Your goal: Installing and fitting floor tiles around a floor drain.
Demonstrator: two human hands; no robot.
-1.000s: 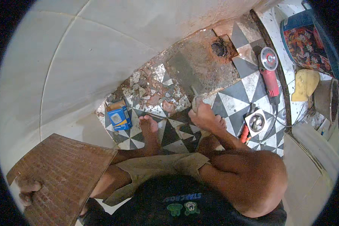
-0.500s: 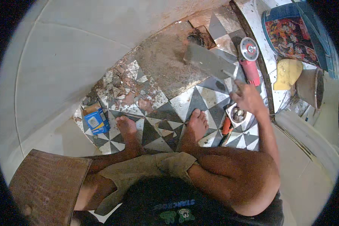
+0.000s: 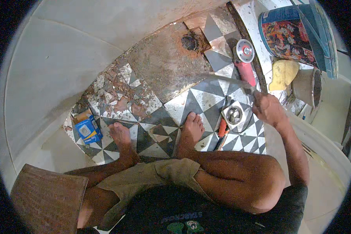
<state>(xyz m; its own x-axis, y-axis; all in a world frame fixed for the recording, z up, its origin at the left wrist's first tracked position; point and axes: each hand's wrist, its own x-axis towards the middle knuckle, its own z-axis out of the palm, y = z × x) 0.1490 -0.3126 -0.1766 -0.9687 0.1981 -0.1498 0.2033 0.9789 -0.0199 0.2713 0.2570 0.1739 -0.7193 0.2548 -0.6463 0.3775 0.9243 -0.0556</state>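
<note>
Far floor patch [image 3: 156, 70]: tiles off, seems part done. Brown ridged tile [image 3: 46, 199] near left, not laid. Left hand hidden, grip cannot be told. Broken tile bits [image 3: 121, 104] left, not picked up. Trowel [image 3: 230, 80] right of patch, gripped by right hand [image 3: 269, 109]. Square drain cover [image 3: 234, 115] right, apart from far open hole [image 3: 189, 42].

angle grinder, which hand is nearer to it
Right: the right hand is below and right of the angle grinder in the picture; the left hand is not visible.
</note>
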